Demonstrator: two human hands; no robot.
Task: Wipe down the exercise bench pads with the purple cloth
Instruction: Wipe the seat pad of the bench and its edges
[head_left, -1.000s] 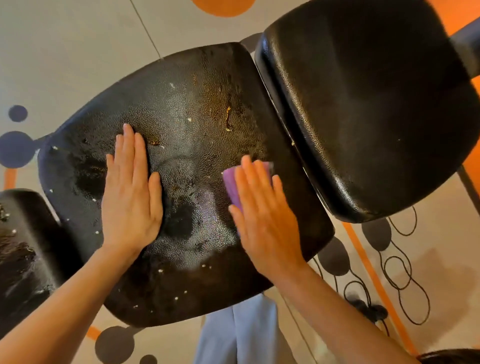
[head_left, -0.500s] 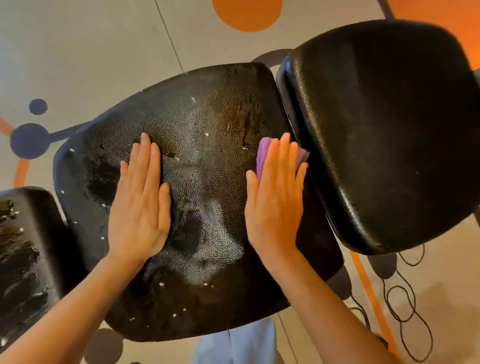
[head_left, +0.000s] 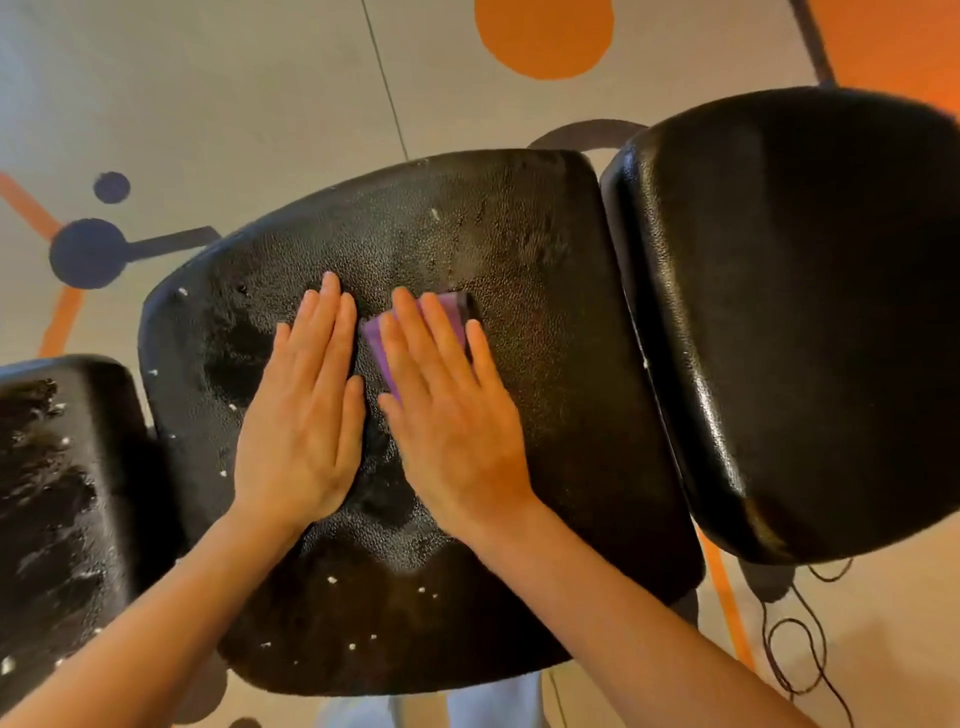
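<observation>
A wide black bench pad (head_left: 561, 415) fills the middle of the view, speckled with white crumbs and damp patches. My right hand (head_left: 452, 415) lies flat on the purple cloth (head_left: 447, 312), pressing it onto the pad's centre; only the cloth's far edge and left side show past my fingers. My left hand (head_left: 304, 415) rests flat and bare on the pad right beside it, almost touching. A glossy black pad (head_left: 805, 322) adjoins on the right. A third black pad (head_left: 57, 478), streaked with white residue, sits at the left.
The floor (head_left: 234, 104) is beige with orange and dark blue circles and lines. A thin dark cable (head_left: 800, 649) loops on the floor at the lower right. Light blue trousers (head_left: 493, 706) show below the middle pad's near edge.
My right hand has slid the purple cloth left from the pad's right edge to its centre, next to my left hand. The left hand stayed in place.
</observation>
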